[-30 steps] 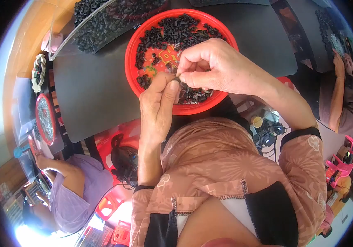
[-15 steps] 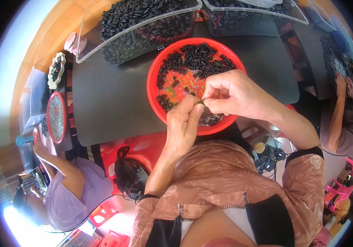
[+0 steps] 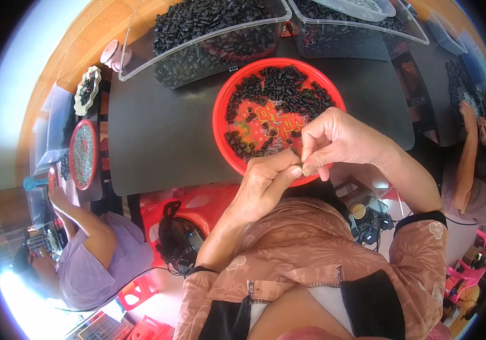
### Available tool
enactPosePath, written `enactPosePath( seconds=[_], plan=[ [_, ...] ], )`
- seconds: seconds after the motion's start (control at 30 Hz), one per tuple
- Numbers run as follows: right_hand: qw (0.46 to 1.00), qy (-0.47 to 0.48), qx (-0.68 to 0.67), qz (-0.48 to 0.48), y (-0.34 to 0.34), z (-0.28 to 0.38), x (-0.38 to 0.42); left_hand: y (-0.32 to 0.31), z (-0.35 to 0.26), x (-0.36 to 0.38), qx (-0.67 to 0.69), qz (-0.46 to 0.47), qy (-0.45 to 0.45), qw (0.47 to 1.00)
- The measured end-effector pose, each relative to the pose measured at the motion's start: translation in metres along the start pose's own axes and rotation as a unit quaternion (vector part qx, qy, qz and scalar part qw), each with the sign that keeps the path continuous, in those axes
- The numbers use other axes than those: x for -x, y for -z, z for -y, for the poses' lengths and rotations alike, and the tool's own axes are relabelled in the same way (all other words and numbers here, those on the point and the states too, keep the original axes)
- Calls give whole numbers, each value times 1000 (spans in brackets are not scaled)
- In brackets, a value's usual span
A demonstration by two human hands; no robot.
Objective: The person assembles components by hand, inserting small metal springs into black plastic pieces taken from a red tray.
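Note:
A round red tray (image 3: 221, 93) rests on the dark table, with many small black parts (image 3: 280, 82) heaped along its far side and small metal pieces among them. My left hand (image 3: 268, 181) is over the tray's near edge, thumb and forefinger pinched together. Fingertip to fingertip with it, my right hand (image 3: 336, 141) is also pinched. Whatever lies between the fingertips is too small to make out.
Two clear bins (image 3: 220, 34) (image 3: 345, 39) of black parts stand behind the tray. A person (image 3: 98, 249) sits at the left near a red tray (image 3: 83, 154) of small pieces; another person (image 3: 472, 175) works at the right. A red stool (image 3: 197, 201) is at the lower left.
Both hands have come down and slightly right, toward the tray's near edge, still pinched together. The view has shifted a little, so the tray and bins appear lower and further right.

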State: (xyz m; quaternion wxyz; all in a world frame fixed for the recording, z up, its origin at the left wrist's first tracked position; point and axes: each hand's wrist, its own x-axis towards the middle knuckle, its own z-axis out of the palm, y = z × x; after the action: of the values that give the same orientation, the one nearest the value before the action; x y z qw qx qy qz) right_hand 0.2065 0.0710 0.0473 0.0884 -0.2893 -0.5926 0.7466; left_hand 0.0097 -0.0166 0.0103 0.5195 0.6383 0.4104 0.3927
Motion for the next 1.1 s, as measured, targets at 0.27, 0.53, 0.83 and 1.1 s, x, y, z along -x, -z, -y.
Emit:
enactPosePath(
  seconds=[0.27,0.53,0.83,1.1],
  plan=[
    [987,83,-73,-118,-6,0,10,8,-20,-6,4,-191,-74,979],
    [981,80,-11,-176,-6,-14,21,116,-104,-18,-45,-412,-547,727],
    [981,84,38,-171,-7,-18,21,94,-41,-77,-316,-401,-147,847],
    [951,117,139,-251,8,-18,0,27,17,-48,9,-359,-73,931]
  ],
)
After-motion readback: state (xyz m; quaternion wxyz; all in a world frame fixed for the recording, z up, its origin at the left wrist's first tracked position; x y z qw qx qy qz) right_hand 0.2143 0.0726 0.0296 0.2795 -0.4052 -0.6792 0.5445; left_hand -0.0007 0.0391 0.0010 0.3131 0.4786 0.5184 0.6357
